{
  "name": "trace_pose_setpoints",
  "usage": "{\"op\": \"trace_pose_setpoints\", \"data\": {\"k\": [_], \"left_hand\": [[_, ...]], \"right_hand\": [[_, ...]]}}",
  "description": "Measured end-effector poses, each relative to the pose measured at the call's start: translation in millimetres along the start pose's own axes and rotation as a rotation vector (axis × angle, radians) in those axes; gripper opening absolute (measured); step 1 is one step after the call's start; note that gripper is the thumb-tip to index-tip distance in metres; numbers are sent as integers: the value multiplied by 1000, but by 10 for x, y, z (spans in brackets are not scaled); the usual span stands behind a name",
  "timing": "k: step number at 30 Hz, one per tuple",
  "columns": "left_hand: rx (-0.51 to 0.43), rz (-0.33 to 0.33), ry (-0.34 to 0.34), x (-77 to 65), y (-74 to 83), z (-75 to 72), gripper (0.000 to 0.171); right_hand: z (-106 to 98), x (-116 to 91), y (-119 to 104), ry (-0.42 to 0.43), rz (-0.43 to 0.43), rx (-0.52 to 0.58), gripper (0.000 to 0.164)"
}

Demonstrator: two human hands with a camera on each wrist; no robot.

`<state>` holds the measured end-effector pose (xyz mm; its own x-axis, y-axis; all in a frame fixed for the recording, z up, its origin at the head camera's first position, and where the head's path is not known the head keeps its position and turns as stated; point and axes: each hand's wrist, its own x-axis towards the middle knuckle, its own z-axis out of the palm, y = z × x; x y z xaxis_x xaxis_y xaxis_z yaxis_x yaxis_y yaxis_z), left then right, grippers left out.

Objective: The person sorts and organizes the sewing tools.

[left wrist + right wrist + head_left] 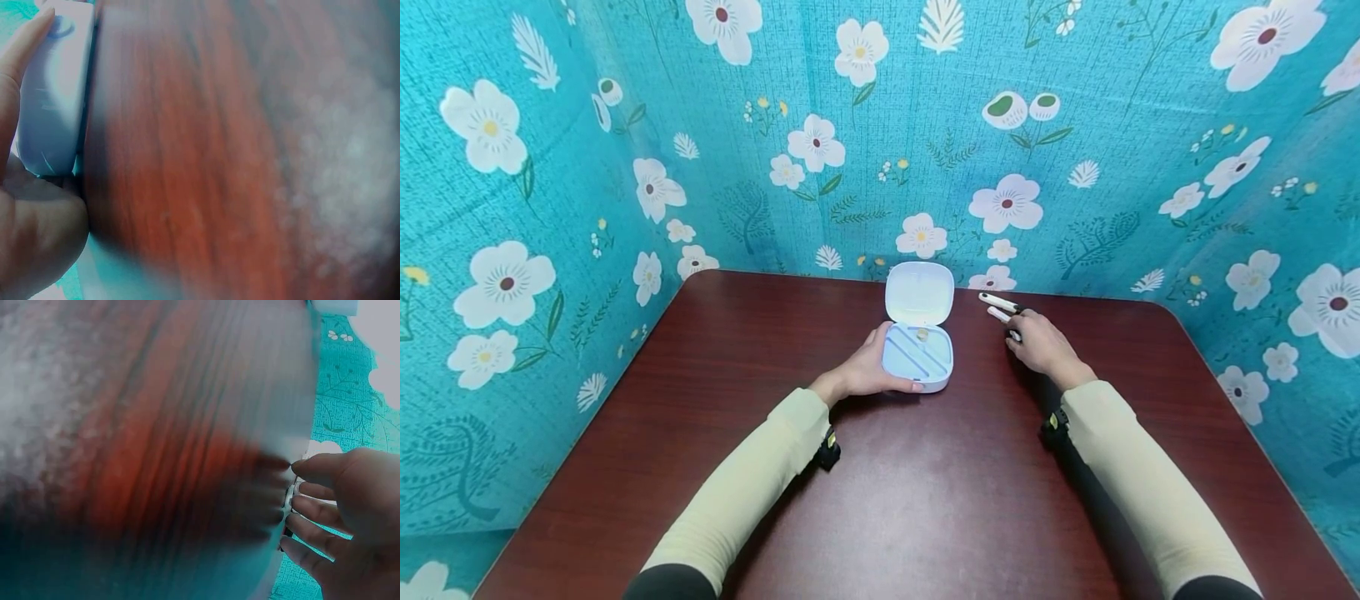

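A small pale box (pixel 917 354) with rounded corners sits on the table, its hinged lid (pixel 919 293) standing up at the back. Diagonal bluish strips cross its top, and a small tan piece (pixel 922 334) lies near the hinge. My left hand (pixel 874 367) grips the box at its left side, thumb along the front wall; the left wrist view shows the side wall (pixel 56 106) beside my fingers. Off to the right, my right hand (pixel 1043 343) reaches down with fingertips at several slim white sticks with dark parts (pixel 997 302). Its fingers are loosely extended and partly cover them.
The dark red-brown table (pixel 880 500) has rounded far corners. Right behind its back edge hangs a teal flowered cloth (pixel 820 217), which also runs along both sides. A black wrist camera (pixel 828 450) sits under my left sleeve, another (pixel 1055 427) at the right.
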<state>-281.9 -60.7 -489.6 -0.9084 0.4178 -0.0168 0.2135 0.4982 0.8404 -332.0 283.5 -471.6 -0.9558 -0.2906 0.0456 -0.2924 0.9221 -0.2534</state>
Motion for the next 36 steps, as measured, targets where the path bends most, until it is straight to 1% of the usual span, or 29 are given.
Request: {"op": "trace_pose_setpoints", "data": {"k": [3, 7, 10, 21, 26, 31, 36], "left_hand": [[5, -3, -3, 3, -2, 3, 117], [-1, 0, -1, 1, 6, 0, 116], [-4, 4, 1, -8, 14, -5, 116], [-17, 10, -3, -28, 26, -15, 117], [-6, 18, 0, -10, 10, -26, 116], [-7, 15, -2, -8, 9, -36, 115], [-7, 24, -4, -9, 8, -24, 116]], "right_hand": [[-7, 17, 25, 3, 2, 44, 29], [-21, 54, 55, 0, 33, 109, 25], [-20, 82, 73, -1, 58, 125, 22], [-25, 98, 67, -33, 90, 140, 18], [-43, 93, 51, -46, 104, 188, 14], [-48, 61, -3, -62, 84, 296, 8], [-4, 1, -83, -63, 44, 445, 8]]}}
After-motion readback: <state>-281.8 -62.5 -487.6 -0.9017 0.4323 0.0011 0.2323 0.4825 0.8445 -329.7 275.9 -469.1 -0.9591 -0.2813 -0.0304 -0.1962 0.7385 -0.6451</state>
